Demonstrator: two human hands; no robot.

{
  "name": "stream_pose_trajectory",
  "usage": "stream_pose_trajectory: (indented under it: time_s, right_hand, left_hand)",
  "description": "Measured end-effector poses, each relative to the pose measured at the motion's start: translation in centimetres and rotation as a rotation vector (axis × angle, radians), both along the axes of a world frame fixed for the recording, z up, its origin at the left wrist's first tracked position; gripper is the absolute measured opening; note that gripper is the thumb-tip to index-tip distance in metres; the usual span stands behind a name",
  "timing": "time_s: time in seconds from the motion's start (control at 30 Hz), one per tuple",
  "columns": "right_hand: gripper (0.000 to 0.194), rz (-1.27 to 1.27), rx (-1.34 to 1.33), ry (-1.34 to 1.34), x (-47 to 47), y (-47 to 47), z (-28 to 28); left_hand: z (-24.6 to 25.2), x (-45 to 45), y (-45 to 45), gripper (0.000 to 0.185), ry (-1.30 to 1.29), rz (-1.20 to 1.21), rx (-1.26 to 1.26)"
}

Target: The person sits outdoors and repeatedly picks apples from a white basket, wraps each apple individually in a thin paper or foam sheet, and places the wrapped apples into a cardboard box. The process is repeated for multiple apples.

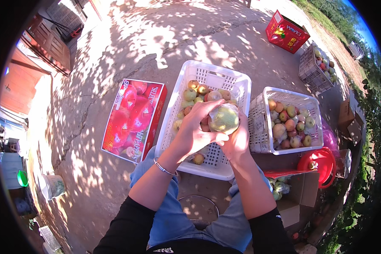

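Note:
Both my hands hold one green apple [224, 119] wrapped in clear plastic film, above a white plastic crate. My left hand [198, 125] curves round its left side, with thumb and fingers on the film. My right hand [239, 136] supports it from the right and below. The white crate [174, 111] stands before my knees and holds loose apples [195, 92], mostly at its far and left parts. Another apple [198, 158] lies near its front edge. My hands and forearms hide part of the crate's contents.
A red printed apple carton [130, 117] lies left of the crate. To the right stand a second white crate [266, 120] full of apples, a red bucket [327, 165] and an open cardboard box [308, 190]. Farther off are a red box [287, 33] and another filled crate [311, 70].

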State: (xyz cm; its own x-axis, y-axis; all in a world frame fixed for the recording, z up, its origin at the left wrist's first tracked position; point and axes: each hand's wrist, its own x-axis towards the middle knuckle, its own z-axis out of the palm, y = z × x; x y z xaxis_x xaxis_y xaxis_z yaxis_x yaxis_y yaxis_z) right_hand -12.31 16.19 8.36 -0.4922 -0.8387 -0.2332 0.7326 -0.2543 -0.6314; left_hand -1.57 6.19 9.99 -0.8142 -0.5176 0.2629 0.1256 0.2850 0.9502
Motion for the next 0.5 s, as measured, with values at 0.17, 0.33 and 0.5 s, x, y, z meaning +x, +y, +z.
stream_pose_trajectory:
  time_s: [0.17, 0.33, 0.5]
  right_hand:
    - [0.048, 0.129, 0.040, -0.059, -0.5, -0.3, -0.5]
    - [0.048, 0.099, 0.040, -0.149, -0.4, -0.4, -0.3]
    - [0.047, 0.121, 0.071, -0.129, -0.5, -0.5, -0.5]
  left_hand:
    - [0.5, 0.4, -0.4, 0.083, -0.113, -0.010, 0.147]
    - [0.8, 0.4, -0.5, 0.077, -0.065, -0.005, 0.064]
    - [0.1, 0.4, -0.7, 0.054, -0.006, -0.017, 0.243]
